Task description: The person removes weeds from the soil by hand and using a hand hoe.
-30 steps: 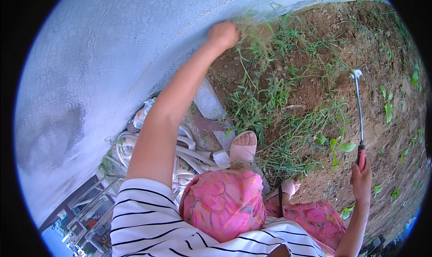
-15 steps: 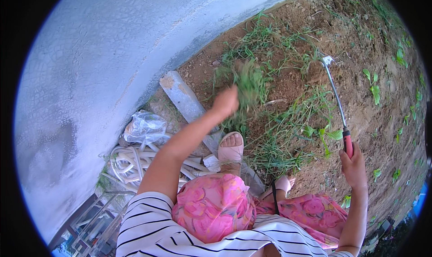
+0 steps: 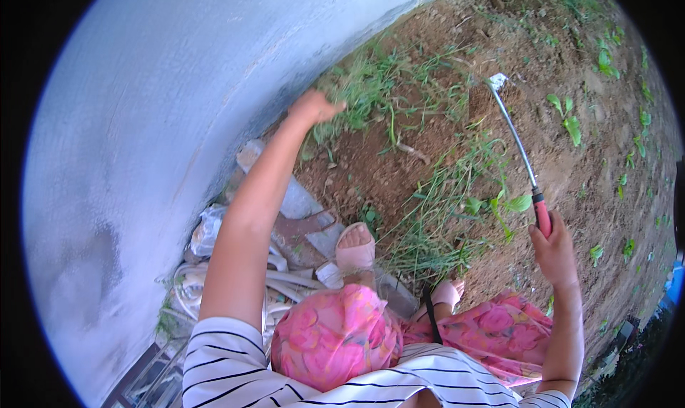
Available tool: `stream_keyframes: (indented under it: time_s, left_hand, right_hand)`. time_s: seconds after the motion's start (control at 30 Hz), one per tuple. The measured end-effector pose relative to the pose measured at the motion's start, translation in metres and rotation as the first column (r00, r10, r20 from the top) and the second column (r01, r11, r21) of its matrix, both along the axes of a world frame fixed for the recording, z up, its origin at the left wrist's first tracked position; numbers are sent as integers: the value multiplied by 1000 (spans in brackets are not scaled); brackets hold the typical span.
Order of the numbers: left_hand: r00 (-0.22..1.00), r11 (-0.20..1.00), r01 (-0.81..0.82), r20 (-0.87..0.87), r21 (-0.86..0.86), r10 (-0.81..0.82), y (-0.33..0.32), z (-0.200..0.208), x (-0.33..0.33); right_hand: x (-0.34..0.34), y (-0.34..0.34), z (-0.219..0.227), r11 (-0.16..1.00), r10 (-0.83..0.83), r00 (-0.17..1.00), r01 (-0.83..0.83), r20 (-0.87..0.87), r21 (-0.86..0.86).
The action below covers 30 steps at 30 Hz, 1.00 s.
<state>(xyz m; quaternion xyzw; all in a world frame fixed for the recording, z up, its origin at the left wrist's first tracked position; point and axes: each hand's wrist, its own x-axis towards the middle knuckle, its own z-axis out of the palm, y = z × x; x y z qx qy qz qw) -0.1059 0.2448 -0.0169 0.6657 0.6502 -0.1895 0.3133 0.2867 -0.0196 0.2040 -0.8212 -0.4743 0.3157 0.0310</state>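
My right hand [image 3: 555, 254] is wrapped round the red grip of a small hand hoe [image 3: 515, 138]. Its bent metal shaft reaches away from me, and the pale blade rests at the soil. My left hand [image 3: 314, 109] is stretched out by the foot of the wall, at the edge of a heap of pulled grass [image 3: 371, 87]. One finger sticks out toward the grass, and the hand looks open; its other fingers are partly hidden. More loose grass [image 3: 446, 215] lies on the soil between the heap and my feet.
A pale wall [image 3: 164, 108] curves along the left. Stone blocks [image 3: 296, 197], coiled white hose [image 3: 285, 283] and a clear plastic bag [image 3: 207, 229] lie at its base. Leafy seedlings [image 3: 569, 121] grow on the right. My sandalled foot [image 3: 355, 247] stands beside the blocks.
My left hand has moved forward and left with the bunch of grass, which now lies by the wall, out of the hand. The hoe has shifted slightly left in my right hand.
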Motion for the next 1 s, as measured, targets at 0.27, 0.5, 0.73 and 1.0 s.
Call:
stream_keyframes:
  time_s: [0.27, 0.5, 0.73, 1.0]
  left_hand:
    - [947, 978, -198, 273, 72, 172, 9, -76, -2]
    - [964, 962, -258, 45, -84, 262, 33, -90, 89]
    - [781, 980, 82, 599, 181, -176, -44, -34, 272]
    - [770, 945, 280, 549, 167, -325, -30, 12, 291]
  right_hand:
    - [34, 12, -37, 995, 48, 967, -68, 250, 72]
    - [81, 37, -67, 956, 291, 841, -267, 455, -118]
    - [74, 72, -74, 964, 259, 868, -210, 423, -161]
    - [82, 72, -69, 968, 243, 874, -191, 421, -162]
